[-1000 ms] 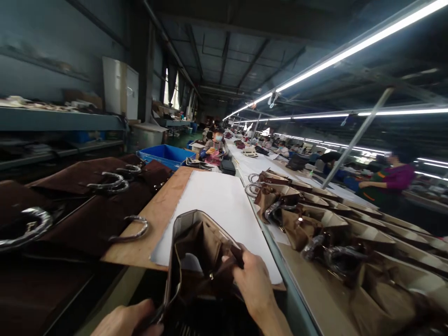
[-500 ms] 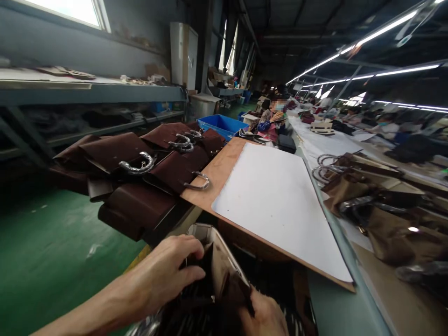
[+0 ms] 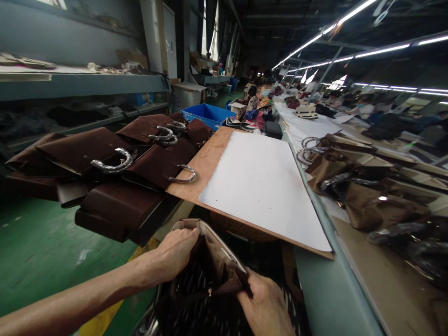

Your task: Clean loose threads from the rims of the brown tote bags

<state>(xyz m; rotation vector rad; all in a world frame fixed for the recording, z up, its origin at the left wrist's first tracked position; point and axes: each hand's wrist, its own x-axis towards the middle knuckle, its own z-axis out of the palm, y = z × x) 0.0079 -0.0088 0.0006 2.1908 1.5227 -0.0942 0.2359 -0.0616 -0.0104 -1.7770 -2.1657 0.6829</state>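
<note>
An open dark brown bag (image 3: pixel 224 263) with a beige lining is at the bottom middle, its mouth facing up. My left hand (image 3: pixel 178 252) is closed on the far left part of its rim. At the right end of the rim, my right hand (image 3: pixel 264 298) grips the edge, thumb on the near side. A small metal fitting hangs at the near inner side of the mouth. Below, the bag's lower part is dark and merges with a black, white-flecked cloth.
Brown bags (image 3: pixel 119 205) with wrapped handles are piled at the left. A board (image 3: pixel 185 186) with a white sheet (image 3: pixel 262 186) lies ahead. Olive-brown bags (image 3: pixel 371 200) cover the right table. Beyond are a blue bin (image 3: pixel 208 116) and a seated person (image 3: pixel 257 107).
My left hand, before open with thumb and fingers apart, has closed on the bag's rim. The view has turned a little to the right, so the surroundings sit further left.
</note>
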